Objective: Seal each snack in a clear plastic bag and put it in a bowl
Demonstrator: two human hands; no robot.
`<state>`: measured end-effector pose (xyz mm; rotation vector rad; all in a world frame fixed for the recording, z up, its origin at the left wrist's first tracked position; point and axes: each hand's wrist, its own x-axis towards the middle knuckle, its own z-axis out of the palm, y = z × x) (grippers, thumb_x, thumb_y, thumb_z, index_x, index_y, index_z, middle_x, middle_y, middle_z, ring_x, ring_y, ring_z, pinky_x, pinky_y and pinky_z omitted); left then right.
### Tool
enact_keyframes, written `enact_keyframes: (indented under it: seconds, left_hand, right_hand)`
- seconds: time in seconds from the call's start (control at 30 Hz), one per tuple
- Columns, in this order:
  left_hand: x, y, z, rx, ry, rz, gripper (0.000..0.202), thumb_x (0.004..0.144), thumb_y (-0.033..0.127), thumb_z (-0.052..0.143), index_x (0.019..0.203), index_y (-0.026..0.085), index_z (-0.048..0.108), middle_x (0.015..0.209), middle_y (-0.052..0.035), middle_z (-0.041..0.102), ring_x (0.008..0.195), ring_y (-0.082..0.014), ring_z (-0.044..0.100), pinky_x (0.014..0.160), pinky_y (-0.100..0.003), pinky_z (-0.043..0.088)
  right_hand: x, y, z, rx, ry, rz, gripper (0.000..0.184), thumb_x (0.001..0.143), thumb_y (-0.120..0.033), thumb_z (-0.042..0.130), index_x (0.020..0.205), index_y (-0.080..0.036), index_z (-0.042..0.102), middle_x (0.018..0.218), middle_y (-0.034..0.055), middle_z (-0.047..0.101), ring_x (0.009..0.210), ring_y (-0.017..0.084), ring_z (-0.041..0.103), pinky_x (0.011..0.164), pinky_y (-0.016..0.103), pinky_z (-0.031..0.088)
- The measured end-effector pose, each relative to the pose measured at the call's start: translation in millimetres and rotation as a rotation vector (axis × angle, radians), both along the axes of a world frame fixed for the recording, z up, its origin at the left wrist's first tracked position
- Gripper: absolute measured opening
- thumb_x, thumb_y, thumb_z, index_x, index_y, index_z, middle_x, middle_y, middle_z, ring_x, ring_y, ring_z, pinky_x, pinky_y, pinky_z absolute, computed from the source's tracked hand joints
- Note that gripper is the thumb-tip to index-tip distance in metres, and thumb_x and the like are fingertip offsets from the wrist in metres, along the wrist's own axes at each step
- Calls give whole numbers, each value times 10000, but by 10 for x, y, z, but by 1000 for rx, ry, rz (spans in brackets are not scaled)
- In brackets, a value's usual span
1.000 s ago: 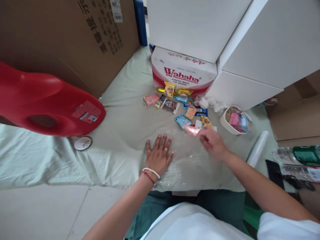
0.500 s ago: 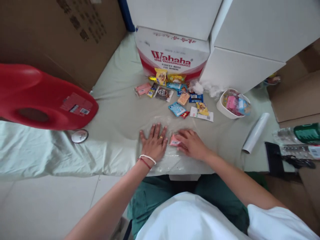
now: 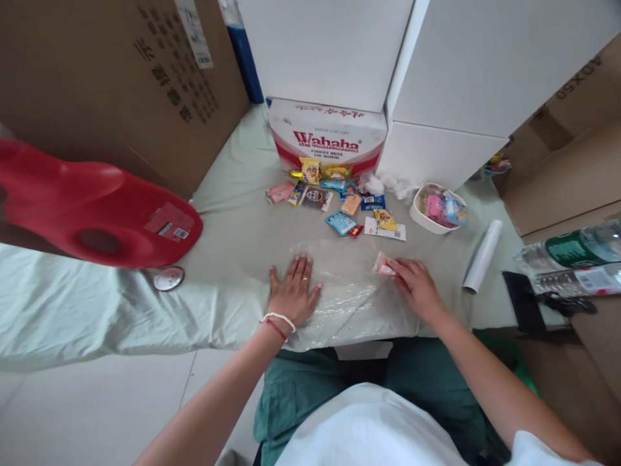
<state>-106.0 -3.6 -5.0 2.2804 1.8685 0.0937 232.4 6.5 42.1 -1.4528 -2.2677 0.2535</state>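
Note:
My left hand [image 3: 292,291] lies flat with spread fingers on the left part of a clear plastic sheet or bag [image 3: 347,304], which is spread over the green cloth. A ring and a white bead bracelet are on it. My right hand [image 3: 416,288] pinches a small pink wrapped snack packet [image 3: 385,266] above the right part of the plastic. Farther back lie several small snack packets, among them a light blue packet [image 3: 341,222], an orange packet [image 3: 351,204], a yellow packet [image 3: 385,219] and a pink packet [image 3: 281,191].
A white tub [image 3: 429,221] of packets and a white roll [image 3: 482,257] stand to the right, with plastic bottles [image 3: 570,251] and a black phone-like slab [image 3: 524,303] beyond. A Wahaha carton [image 3: 330,133] is behind. On the left are a red jug [image 3: 121,213] and a round badge-like disc [image 3: 169,278].
My right hand has moved right, away from my left hand, carrying the pink packet with it. My left hand stays flat on the plastic. The camera view has shifted slightly.

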Motion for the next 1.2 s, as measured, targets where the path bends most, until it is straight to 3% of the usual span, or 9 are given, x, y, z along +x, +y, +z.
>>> enact_keyframes:
  seconds: [0.23, 0.37, 0.43, 0.53, 0.63, 0.73, 0.87, 1.0, 1.2]
  left_hand:
    - [-12, -6, 10, -16, 34, 5, 666, 1075, 441, 266, 1673, 148, 287, 1747, -146, 233, 1619, -321, 281, 1270, -761, 64]
    - [-28, -17, 8, -29, 57, -5, 643, 1073, 389, 266, 1675, 165, 278, 1748, -122, 240, 1620, -317, 281, 1282, -744, 83]
    - [-35, -21, 6, -23, 61, -4, 632, 1072, 360, 263, 1676, 177, 279, 1745, -116, 253, 1622, -317, 280, 1285, -741, 77]
    - [-46, -22, -7, -11, 66, -10, 625, 1072, 335, 254, 1676, 174, 278, 1743, -113, 259, 1618, -311, 290, 1292, -732, 72]
    - [-56, -26, -21, -5, 77, -10, 626, 1069, 332, 275, 1673, 169, 285, 1735, -115, 285, 1606, -312, 319, 1301, -715, 84]
    - [-55, -38, -8, -17, 94, 2, 625, 1069, 346, 297, 1672, 182, 301, 1730, -110, 303, 1605, -307, 323, 1313, -687, 89]
    - [-55, -48, 4, -58, 124, -5, 638, 1076, 361, 292, 1689, 190, 244, 1750, -101, 251, 1631, -291, 262, 1320, -674, 81]
    - [-76, -50, -16, -77, 127, -19, 627, 1087, 346, 249, 1692, 183, 220, 1760, -95, 210, 1634, -272, 255, 1317, -685, 71]
    - [-45, -17, 6, -79, 44, 1, 630, 1085, 358, 248, 1686, 168, 251, 1752, -118, 227, 1634, -292, 254, 1305, -713, 52]
  right_hand:
    - [-845, 251, 48, -88, -3, 280, 414, 1057, -183, 487, 1399, -293, 692, 1339, 101, 701, 1237, 258, 587, 1096, 486, 445]
    - [-1049, 340, -11, -272, -206, 451, 524, 1047, -390, 584, 1558, -278, 549, 1605, 113, 528, 1510, 330, 384, 1237, 605, 259]
    - [-1112, 534, 96, -328, -242, 476, 469, 1062, -469, 543, 1453, -235, 654, 1587, 130, 546, 1494, 335, 412, 1207, 551, 331]
    - [-1380, 1109, 319, -330, -313, 432, 413, 1100, -405, 449, 1091, -160, 782, 1214, 161, 746, 1207, 284, 633, 1031, 415, 486]
    - [-1904, 1882, 406, -238, -377, 353, 297, 1064, -277, 500, 1205, -134, 719, 1180, 160, 737, 1169, 290, 640, 938, 381, 519]
    - [-2513, 2579, 252, -91, -340, 452, 447, 1009, -89, 494, 1447, -134, 567, 1494, 137, 589, 1417, 272, 487, 1122, 417, 429]
    - [-3064, 3062, -147, -140, -278, 458, 453, 974, -239, 647, 1407, -121, 588, 1490, 155, 579, 1429, 336, 459, 1233, 614, 279]
    - [-3085, 3051, -237, -90, -244, 421, 388, 912, -327, 760, 1214, -97, 679, 1331, 153, 640, 1399, 357, 446, 1252, 609, 235]
    - [-2374, 2542, 323, 8, 201, 309, 217, 1051, -257, 523, 1198, -113, 593, 1189, 113, 603, 1161, 242, 524, 1084, 448, 440]
